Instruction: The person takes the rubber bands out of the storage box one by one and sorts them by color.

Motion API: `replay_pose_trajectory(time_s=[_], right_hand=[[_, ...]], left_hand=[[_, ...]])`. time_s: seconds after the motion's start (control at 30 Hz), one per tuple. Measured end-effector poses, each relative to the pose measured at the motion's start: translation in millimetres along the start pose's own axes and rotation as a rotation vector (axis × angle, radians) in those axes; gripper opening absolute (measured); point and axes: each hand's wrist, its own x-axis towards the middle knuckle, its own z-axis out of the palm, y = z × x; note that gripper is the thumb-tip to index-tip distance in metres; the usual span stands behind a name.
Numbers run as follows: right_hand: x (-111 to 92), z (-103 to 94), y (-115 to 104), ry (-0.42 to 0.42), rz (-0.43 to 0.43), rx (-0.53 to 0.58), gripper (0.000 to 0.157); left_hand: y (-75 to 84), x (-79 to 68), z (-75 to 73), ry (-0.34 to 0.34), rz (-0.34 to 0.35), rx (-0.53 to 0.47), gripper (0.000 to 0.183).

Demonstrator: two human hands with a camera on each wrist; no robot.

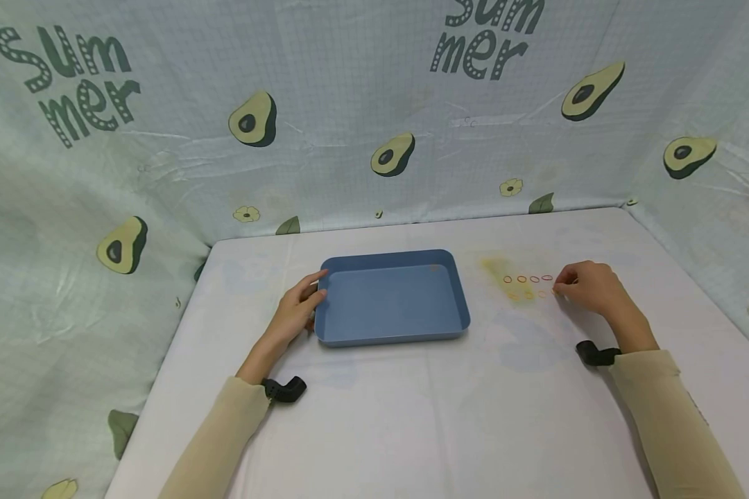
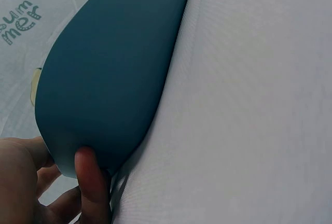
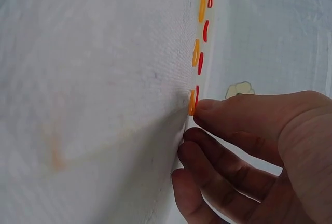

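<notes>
A shallow blue rectangular tray (image 1: 390,337) stands on the white-covered table. My left hand (image 1: 293,312) grips its left end, fingers at the rim and wall. In the left wrist view, a digit presses the outside of that wall. To the right of the tray lie small loops like rubber bands: a row of red loops (image 1: 521,279) behind a row of orange loops (image 1: 528,295). My right hand (image 1: 589,284), fingers bent, is at the right end of the rows. Its thumb touches or nearly touches the last orange loop (image 3: 191,103); whether it is pinched cannot be made out.
A yellowish stain (image 1: 496,267) marks the cloth (image 1: 374,430) under the loops. Behind and beside the table hangs a pale curtain (image 1: 324,90) printed with avocados. Black wrist cameras (image 1: 285,389) are on both arms.
</notes>
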Motion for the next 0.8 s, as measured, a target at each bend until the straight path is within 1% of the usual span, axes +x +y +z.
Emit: replay_pose_trajectory(time_s=[0.37,0.57,0.8], right_hand=[[0.7,2.4,2.4,-0.024,0.016,0.021,0.023],[0.2,3.3,1.5,-0.033,0.031,0.022,0.024],[-0.4,3.5,0.4,-0.018,0.032,0.018,0.024]], left_hand=[[-1.0,-0.8,0.3,0.009,-0.005,0.017,0.049],[-2.9,-0.2,0.3,0.006,-0.013,0.002,0.049],[-1.5,-0.4,-0.2,0.003,-0.008,0.005,0.05]])
